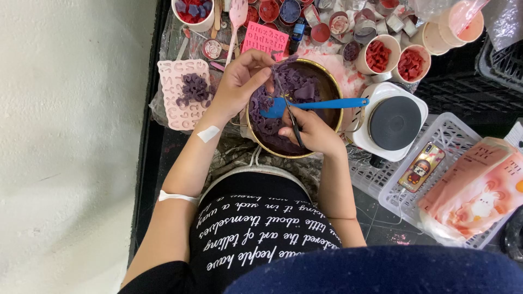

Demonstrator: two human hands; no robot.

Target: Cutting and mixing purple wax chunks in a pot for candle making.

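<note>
Purple wax cut over a brass bowl (256, 136)

Left hand (239, 81) pinches crumbly purple wax (297, 84); right hand (313, 130) grips scissors (291, 117), blades half hidden; glossy blue spatula (316, 104) across the bowl.

A white hot plate (393, 121) with a dark round top sits as the landmark. Just beyond it stand two white cups of red pieces (395, 59). Beside it, nearer the person, a white mesh basket (455, 133) holds a phone (421, 166) and a pink packet (479, 190). Well across from it lies a pale pink letter mould (177, 92).
</note>
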